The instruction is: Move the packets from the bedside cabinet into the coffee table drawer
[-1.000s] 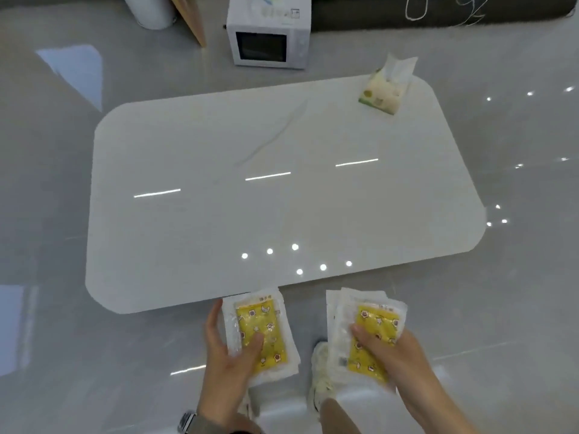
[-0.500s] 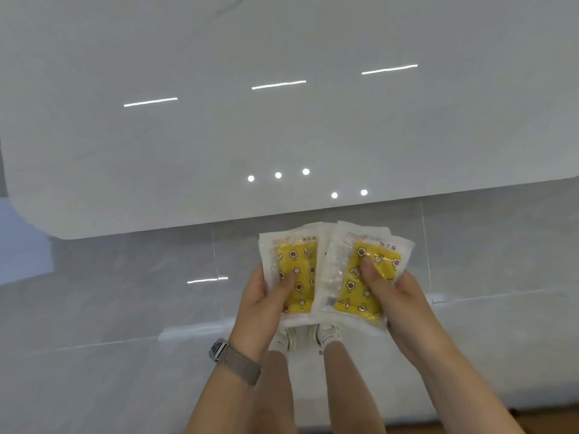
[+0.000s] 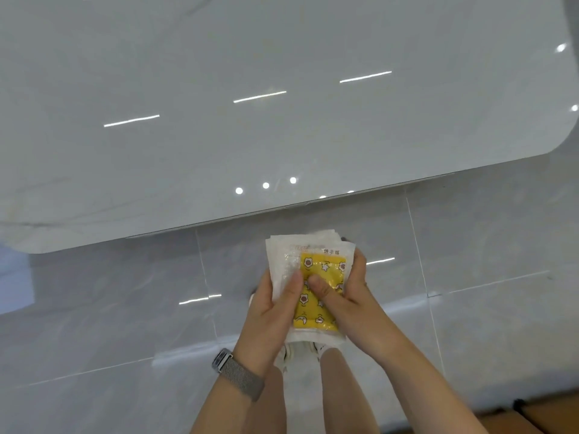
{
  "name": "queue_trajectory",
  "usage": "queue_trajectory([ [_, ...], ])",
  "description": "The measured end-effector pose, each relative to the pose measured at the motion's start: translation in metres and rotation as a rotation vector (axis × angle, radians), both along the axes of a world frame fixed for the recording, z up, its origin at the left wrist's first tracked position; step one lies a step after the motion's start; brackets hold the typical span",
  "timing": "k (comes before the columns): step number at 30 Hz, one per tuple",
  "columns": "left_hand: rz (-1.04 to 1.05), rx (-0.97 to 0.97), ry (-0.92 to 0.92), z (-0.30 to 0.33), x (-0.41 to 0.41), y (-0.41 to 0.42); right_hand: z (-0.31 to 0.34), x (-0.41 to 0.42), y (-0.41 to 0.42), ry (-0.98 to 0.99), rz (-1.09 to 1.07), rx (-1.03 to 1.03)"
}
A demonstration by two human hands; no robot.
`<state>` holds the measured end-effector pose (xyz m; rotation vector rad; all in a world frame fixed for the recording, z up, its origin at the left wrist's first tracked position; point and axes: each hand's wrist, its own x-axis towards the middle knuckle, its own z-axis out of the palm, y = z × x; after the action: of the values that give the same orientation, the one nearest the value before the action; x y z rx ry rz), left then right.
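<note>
A stack of white packets (image 3: pixel 316 261) with yellow printed centres is held in front of me, just below the near edge of the coffee table (image 3: pixel 282 104). My left hand (image 3: pixel 269 311) grips the stack's left side, thumb pressed on top. My right hand (image 3: pixel 347 296) grips the right side, thumb on the yellow print. The packets lie one on another, so I cannot tell how many there are. No drawer shows in this view.
The glossy white coffee table top fills the upper half of the view, its rounded corner at the upper right. Grey floor tiles (image 3: pixel 125 308) lie under my hands. My legs and white shoes (image 3: pixel 300 352) stand below the packets. A watch sits on my left wrist.
The two separate bundles, one in each hand, have been brought together into a single stack held by both hands. The view has tilted down and closer to the table's near edge.
</note>
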<state>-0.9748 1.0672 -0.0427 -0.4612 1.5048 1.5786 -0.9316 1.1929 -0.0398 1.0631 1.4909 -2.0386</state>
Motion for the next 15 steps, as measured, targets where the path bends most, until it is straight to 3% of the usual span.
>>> queue_trajectory([
  [5,-0.040,0.043,0.001,-0.017,-0.001,-0.006,-0.015,-0.001,0.000,0.035,0.051,0.017],
  [10,0.063,-0.048,0.030,-0.057,0.000,-0.012,-0.057,-0.010,-0.003,0.016,0.092,0.028],
  [12,0.122,-0.087,0.023,-0.073,0.004,-0.015,-0.083,-0.012,-0.003,0.023,0.128,0.110],
  [15,0.271,-0.097,-0.019,-0.092,0.018,-0.021,-0.128,-0.013,0.006,0.097,0.302,0.469],
])
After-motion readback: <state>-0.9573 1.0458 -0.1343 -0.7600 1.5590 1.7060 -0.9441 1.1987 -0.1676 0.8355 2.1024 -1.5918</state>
